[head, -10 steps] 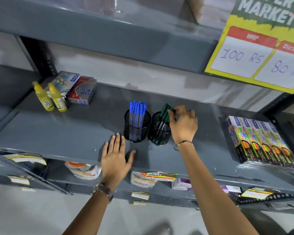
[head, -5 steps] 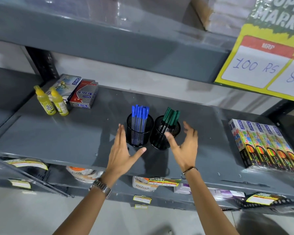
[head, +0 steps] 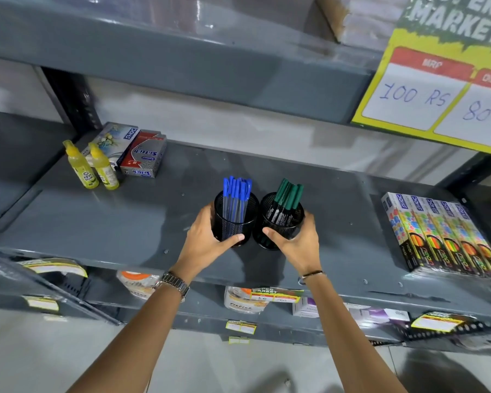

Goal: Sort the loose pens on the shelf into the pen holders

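Note:
Two black mesh pen holders stand side by side in the middle of the grey shelf [head: 125, 222]. The left holder [head: 236, 222] contains several blue pens [head: 237, 194]. The right holder [head: 281, 225] contains several green pens [head: 288, 194]. My left hand [head: 204, 239] wraps around the left holder, thumb across its front. My right hand [head: 298, 242] wraps around the right holder in the same way. I see no loose pens lying on the shelf.
Two yellow bottles [head: 92, 167] and two small boxes [head: 133, 151] sit at the back left. A row of colourful boxes [head: 442, 231] lies at the right. A price sign [head: 437, 89] hangs from the upper shelf. Packets fill the shelf below.
My right hand let go of the green pens. Both hands opened, moved in and closed around the two holders, one each.

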The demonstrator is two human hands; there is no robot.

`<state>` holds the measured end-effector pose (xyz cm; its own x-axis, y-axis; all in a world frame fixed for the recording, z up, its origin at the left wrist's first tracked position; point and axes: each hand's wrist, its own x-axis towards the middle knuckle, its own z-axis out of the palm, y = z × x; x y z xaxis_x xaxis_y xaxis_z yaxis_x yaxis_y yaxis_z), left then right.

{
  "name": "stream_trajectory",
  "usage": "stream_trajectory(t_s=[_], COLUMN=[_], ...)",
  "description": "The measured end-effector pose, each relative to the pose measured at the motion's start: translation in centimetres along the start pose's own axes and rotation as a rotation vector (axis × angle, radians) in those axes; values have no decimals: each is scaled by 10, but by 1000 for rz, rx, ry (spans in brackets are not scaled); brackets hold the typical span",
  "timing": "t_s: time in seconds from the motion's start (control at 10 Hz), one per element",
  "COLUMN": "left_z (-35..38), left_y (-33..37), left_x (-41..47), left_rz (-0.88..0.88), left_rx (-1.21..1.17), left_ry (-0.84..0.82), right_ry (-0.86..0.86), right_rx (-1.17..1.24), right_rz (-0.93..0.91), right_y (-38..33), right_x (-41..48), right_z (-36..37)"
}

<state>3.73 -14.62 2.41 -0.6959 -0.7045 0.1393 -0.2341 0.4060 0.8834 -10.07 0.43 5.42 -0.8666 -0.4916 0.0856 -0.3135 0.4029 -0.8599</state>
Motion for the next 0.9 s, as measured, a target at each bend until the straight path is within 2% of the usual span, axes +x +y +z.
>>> stream_trajectory(t_s=[0.5, 0.7, 0.8, 0.9], left_z=[-9, -4, -1, -3], left_y=[8, 16, 19, 41], left_x=[-50, -61, -71, -82], left_rz=[-22, 17, 121, 412], left_rx=[-58, 54, 76, 98], left_ry=[-82, -81, 103, 289], right_ry=[-16, -29, 98, 336], right_rx=[-48, -24, 60, 52], right_rz=[-39, 1, -6, -191], right_y=[4, -1, -5, -20], right_x=[-59, -65, -81, -108], right_z=[-15, -12, -11, -10])
